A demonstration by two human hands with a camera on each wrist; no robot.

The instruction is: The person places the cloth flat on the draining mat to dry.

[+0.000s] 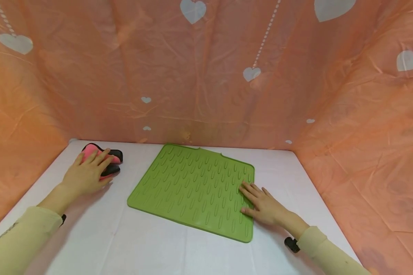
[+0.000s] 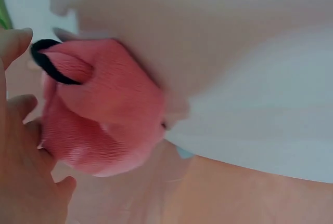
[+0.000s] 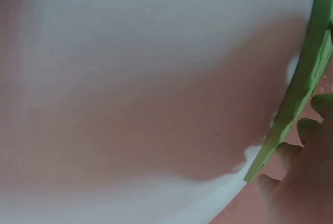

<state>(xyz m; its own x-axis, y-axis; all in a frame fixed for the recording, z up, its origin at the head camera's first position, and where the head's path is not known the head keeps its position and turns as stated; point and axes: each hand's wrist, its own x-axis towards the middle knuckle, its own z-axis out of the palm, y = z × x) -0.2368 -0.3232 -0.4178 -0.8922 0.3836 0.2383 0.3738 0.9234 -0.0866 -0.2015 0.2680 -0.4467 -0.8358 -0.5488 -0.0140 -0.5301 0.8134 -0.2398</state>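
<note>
My left hand lies over a bunched pink cloth item with black edging and black parts, at the table's left. From the left wrist, the soft pink cloth bulges in a rounded fold, a black band looping at one end and the fingers along its side. A green mat with rows of raised oblong ridges lies at an angle mid-table. Spread fingers of my right hand rest on its right edge. The right wrist view catches the mat's edge side-on beside the fingertips.
White cloth covers the table. Orange sheeting with pale hearts hangs behind it and down both sides, close to the table edges. The mat's far edge reaches near the back sheet and has a notched section.
</note>
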